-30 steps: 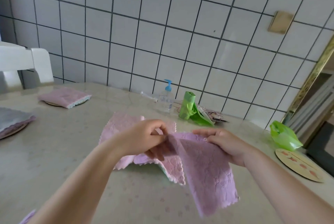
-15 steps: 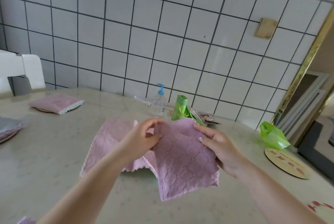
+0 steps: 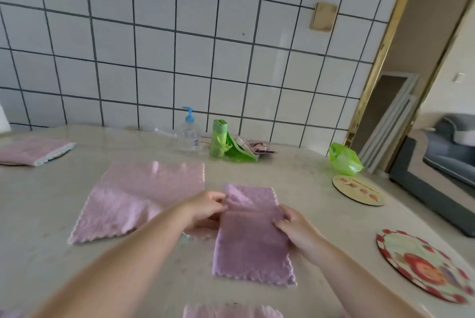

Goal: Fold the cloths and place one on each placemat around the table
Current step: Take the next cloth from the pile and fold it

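A pink cloth (image 3: 252, 240) lies on the table in front of me, its far part folded over at a crease. My left hand (image 3: 205, 208) pinches the crease at its left edge. My right hand (image 3: 295, 227) holds the right edge. A second pink cloth (image 3: 144, 197) lies spread flat to the left. Another folded pink cloth (image 3: 30, 150) rests on a placemat at the far left. Two round placemats sit bare at the right: a pale one (image 3: 358, 190) and a red-rimmed one (image 3: 424, 265). The edge of one more pink cloth (image 3: 231, 311) shows at the bottom.
Against the tiled wall stand a pump bottle (image 3: 190, 132), a green bag roll (image 3: 221, 141) and some small clutter. A green plastic bag (image 3: 344, 158) lies by the table's right edge. Beyond that edge are a doorway and a grey sofa (image 3: 452, 148).
The cloth I held up in the air has come down onto the table and its far part is folded over. My view has swung right, showing the red-rimmed placemat.
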Demonstrator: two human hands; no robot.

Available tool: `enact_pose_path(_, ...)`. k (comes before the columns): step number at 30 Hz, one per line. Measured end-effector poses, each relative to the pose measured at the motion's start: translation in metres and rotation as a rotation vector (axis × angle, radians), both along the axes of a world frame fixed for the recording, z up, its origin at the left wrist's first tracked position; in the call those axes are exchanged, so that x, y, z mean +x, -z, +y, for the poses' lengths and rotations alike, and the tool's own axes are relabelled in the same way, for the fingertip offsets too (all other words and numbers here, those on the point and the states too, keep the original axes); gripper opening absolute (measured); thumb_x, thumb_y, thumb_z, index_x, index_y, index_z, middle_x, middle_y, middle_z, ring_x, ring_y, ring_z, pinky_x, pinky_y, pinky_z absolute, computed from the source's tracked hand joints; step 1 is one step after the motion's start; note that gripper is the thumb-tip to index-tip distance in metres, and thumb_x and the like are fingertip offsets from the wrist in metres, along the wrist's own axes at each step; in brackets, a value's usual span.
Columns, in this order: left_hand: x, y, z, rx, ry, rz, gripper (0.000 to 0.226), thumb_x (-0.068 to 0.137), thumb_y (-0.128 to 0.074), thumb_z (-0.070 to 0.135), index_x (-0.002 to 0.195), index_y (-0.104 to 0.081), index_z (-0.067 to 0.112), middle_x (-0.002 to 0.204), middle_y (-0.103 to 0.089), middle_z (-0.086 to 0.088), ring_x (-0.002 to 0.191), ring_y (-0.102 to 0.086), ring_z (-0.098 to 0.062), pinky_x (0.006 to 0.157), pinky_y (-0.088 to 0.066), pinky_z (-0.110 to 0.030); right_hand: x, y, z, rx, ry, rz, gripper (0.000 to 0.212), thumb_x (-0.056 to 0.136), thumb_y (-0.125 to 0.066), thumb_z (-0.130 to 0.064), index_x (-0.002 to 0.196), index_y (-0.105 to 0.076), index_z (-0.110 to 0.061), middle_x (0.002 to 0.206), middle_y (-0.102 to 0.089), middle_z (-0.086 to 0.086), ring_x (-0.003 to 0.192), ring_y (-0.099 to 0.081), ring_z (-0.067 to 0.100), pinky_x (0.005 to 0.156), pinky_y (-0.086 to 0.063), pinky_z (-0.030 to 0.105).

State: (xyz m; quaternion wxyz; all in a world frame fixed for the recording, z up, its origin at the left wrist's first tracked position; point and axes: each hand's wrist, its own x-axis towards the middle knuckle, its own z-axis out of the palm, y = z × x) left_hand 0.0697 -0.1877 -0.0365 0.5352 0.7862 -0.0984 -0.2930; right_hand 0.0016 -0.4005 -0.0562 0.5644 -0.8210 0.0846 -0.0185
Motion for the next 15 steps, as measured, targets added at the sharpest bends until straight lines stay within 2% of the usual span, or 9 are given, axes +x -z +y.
enact_pose_path(1, -0.002, 0.001, -0.001, -0.032, -0.063, 0.013, 0.024, 0.092, -0.045, 0.015, 0.108, -0.056, 0.028, 0.071, -0.058, -0.002, 0.046, -0.059, -0.009, 0.043, -0.043, -0.019, -0.003, -0.001, -0.002, 0.023, -0.007, 0.014, 0.032, 0.093, -0.049, -0.007, 0.113, -0.055, -0.031, 0.109, -0.063, 0.006, 0.078, -0.060, 0.012, 0.061, -0.045, 0.025)
enact_pose_path(2, -0.003, 0.003, 0.000, -0.066, -0.111, 0.011, 0.026, 0.092, -0.046, 0.015, 0.111, -0.051, 0.032, 0.069, -0.058, -0.002, 0.045, -0.059, -0.009, 0.042, -0.044, -0.018, -0.006, -0.003, -0.004, 0.058, 0.004, 0.031, 0.038, 0.093, -0.051, -0.012, 0.119, -0.045, -0.039, 0.106, -0.061, 0.001, 0.076, -0.060, 0.011, 0.059, -0.045, 0.025)
enact_pose_path(3, -0.004, 0.005, 0.001, -0.096, -0.133, 0.008, 0.030, 0.092, -0.047, 0.015, 0.116, -0.047, 0.032, 0.069, -0.061, -0.001, 0.047, -0.060, -0.009, 0.044, -0.046, -0.019, -0.008, -0.004, -0.008, 0.094, 0.024, 0.058, 0.052, 0.093, -0.054, -0.015, 0.136, -0.034, -0.036, 0.104, -0.060, -0.002, 0.074, -0.060, 0.011, 0.059, -0.046, 0.025)
enact_pose_path(4, -0.006, 0.008, 0.004, -0.113, -0.133, 0.009, 0.033, 0.092, -0.049, 0.015, 0.121, -0.045, 0.031, 0.072, -0.064, -0.001, 0.053, -0.062, -0.011, 0.048, -0.049, -0.021, -0.011, -0.003, -0.013, 0.127, 0.033, 0.089, 0.061, 0.092, -0.056, -0.017, 0.143, -0.026, -0.030, 0.101, -0.061, -0.002, 0.071, -0.060, 0.012, 0.058, -0.048, 0.026)
enact_pose_path(7, -0.019, 0.011, 0.011, -0.098, -0.057, -0.028, 0.041, 0.091, -0.056, 0.011, 0.128, -0.045, 0.022, 0.097, -0.068, -0.008, 0.077, -0.064, -0.016, 0.062, -0.055, -0.025, -0.023, -0.001, -0.021, 0.075, -0.032, 0.135, 0.065, 0.089, -0.061, -0.016, 0.144, -0.028, -0.025, 0.095, -0.065, 0.003, 0.071, -0.060, 0.013, 0.067, -0.052, 0.029)
enact_pose_path(9, -0.025, 0.011, 0.012, 0.002, 0.026, -0.116, 0.048, 0.089, -0.057, 0.006, 0.133, -0.044, 0.019, 0.110, -0.062, -0.005, 0.077, -0.061, -0.010, 0.060, -0.051, -0.019, -0.031, -0.004, -0.019, -0.075, -0.144, 0.098, 0.067, 0.088, -0.062, -0.013, 0.143, -0.027, -0.028, 0.085, -0.057, -0.009, 0.070, -0.053, 0.003, 0.066, -0.045, 0.018)
enact_pose_path(10, -0.027, 0.009, 0.010, 0.070, 0.071, -0.181, 0.050, 0.089, -0.057, 0.005, 0.134, -0.044, 0.020, 0.107, -0.059, 0.000, 0.070, -0.056, -0.005, 0.055, -0.047, -0.016, -0.033, -0.007, -0.016, -0.148, -0.195, 0.061, 0.070, 0.088, -0.061, -0.010, 0.144, -0.023, -0.030, 0.079, -0.047, -0.017, 0.067, -0.047, -0.002, 0.062, -0.040, 0.012)
enact_pose_path(12, -0.032, 0.003, 0.005, 0.156, 0.115, -0.278, 0.048, 0.089, -0.055, 0.005, 0.133, -0.048, 0.021, 0.090, -0.051, 0.004, 0.059, -0.047, -0.005, 0.050, -0.041, -0.014, -0.035, -0.014, -0.010, -0.219, -0.230, 0.002, 0.070, 0.089, -0.056, -0.003, 0.145, -0.022, -0.028, 0.072, -0.033, -0.019, 0.056, -0.038, -0.002, 0.053, -0.035, 0.010)
enact_pose_path(15, -0.040, 0.001, 0.001, 0.114, 0.088, -0.215, 0.040, 0.090, -0.052, 0.006, 0.127, -0.052, 0.022, 0.080, -0.051, 0.000, 0.056, -0.046, -0.008, 0.048, -0.040, -0.017, -0.036, -0.018, -0.008, -0.194, -0.172, -0.014, 0.058, 0.090, -0.047, 0.000, 0.139, -0.037, -0.029, 0.063, -0.036, -0.009, 0.044, -0.035, -0.001, 0.043, -0.032, 0.012)
